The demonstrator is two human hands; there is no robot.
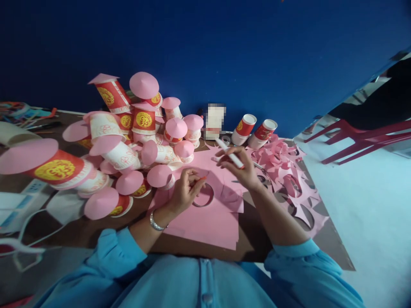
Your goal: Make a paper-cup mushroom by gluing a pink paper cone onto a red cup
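My right hand [241, 167] holds a white marker pen [230, 154], lifted a little above the pink paper sheets [205, 220] on the brown table. My left hand [185, 189] rests on the paper with fingers curled, pinching what looks like the pen's small orange cap [203, 176]. Just right of my left hand lies a clear tape roll [203, 195] on the paper. A silver bracelet sits on my left wrist.
A heap of red paper cups with pink paper cone lids [128, 141] fills the table's left half. Two bare red cups [253, 130] lie at the back. Pink paper offcuts [289, 175] cover the right side. A white power strip [19, 203] sits far left, red chairs [359, 137] to the right.
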